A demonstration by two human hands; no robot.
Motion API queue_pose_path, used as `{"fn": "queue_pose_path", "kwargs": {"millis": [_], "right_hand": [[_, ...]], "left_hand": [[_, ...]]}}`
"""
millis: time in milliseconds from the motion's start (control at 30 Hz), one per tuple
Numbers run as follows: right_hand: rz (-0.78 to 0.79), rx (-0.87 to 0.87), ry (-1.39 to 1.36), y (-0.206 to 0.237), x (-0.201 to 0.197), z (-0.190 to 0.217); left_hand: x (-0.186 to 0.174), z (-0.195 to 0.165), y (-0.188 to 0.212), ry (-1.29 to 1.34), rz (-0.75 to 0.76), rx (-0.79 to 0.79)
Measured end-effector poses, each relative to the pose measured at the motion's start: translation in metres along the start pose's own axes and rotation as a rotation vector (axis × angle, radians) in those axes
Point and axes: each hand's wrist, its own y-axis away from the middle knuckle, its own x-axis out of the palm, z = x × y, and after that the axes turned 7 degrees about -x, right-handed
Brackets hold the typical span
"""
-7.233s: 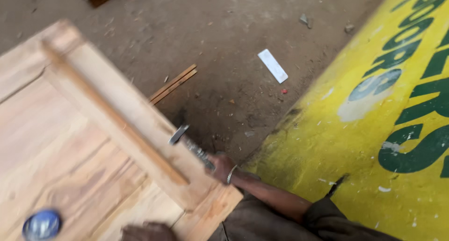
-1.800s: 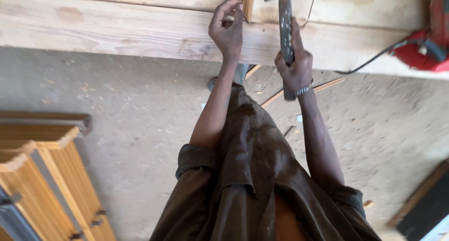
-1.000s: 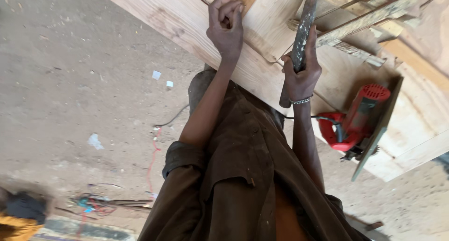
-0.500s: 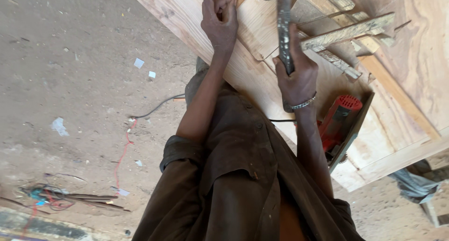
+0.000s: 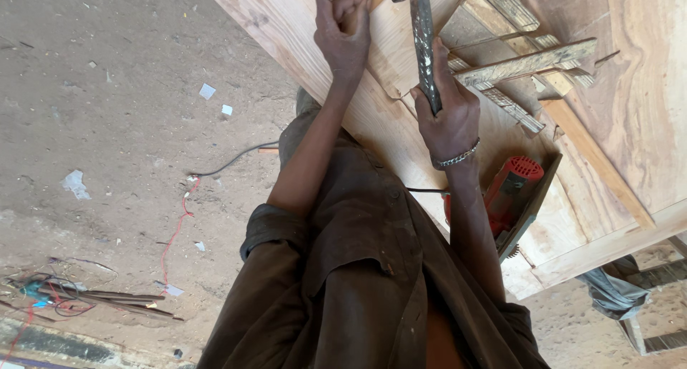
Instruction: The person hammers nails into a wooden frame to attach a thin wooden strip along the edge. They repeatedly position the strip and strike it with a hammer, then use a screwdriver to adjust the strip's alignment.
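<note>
Brown short-sleeved shirt (image 5: 372, 269) — buttoned, creased, silver chain bracelet (image 5: 458, 156)

I'm in an open-air carpentry workshop: a big pale wooden panel (image 5: 630, 90) lies before me, rough timber offcuts (image 5: 526, 61) piled on it, a red electric power saw (image 5: 512, 193) nearby, a bare dirt floor (image 5: 107, 125) with loose cables (image 5: 179, 219) at left.

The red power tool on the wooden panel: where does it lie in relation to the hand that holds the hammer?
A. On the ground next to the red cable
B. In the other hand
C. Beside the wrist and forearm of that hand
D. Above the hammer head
C: the red power tool rests on the wooden panel just beside the braceleted wrist of the right hand, which grips the hammer.
</note>
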Motion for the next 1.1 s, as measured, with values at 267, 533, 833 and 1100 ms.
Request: {"fn": "queue_pose_path", "kwargs": {"millis": [267, 533, 833, 1100], "right_hand": [[0.085, 0.206, -0.010, 0.007, -0.003, -0.003], [0.087, 0.092, 0.068, 0.000, 0.003, -0.009], [0.178, -0.003, 0.214, -0.004, 0.013, -0.013], [0.185, -0.042, 0.237, -0.005, 0.011, -0.015]], "left_hand": [[0.010, 0.002, 0.004, -0.165, -0.028, 0.020], [0.012, 0.005, 0.007, -0.173, -0.005, 0.039], [0.008, 0.001, 0.006, -0.252, 0.028, 0.079], [0.009, 0.003, 0.008, -0.229, 0.007, 0.098]]}}
